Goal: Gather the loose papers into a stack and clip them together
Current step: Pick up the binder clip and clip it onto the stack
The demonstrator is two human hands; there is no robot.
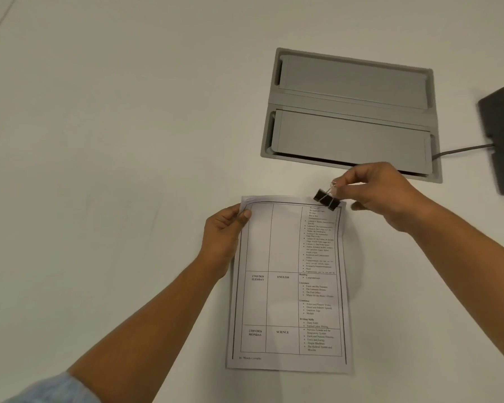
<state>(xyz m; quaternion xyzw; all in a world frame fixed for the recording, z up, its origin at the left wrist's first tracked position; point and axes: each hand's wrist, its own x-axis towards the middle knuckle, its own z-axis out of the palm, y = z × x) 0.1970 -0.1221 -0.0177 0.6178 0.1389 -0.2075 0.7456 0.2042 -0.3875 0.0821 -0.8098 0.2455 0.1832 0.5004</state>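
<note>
I see the papers [288, 286] lying in a neat stack on the white table [114, 170]. My left hand [223, 237] pinches the top left corner. My right hand [381, 196] pinches the wire handles of the black clip [326, 199], which sits at the top right corner (biting or not, I cannot tell).
</note>
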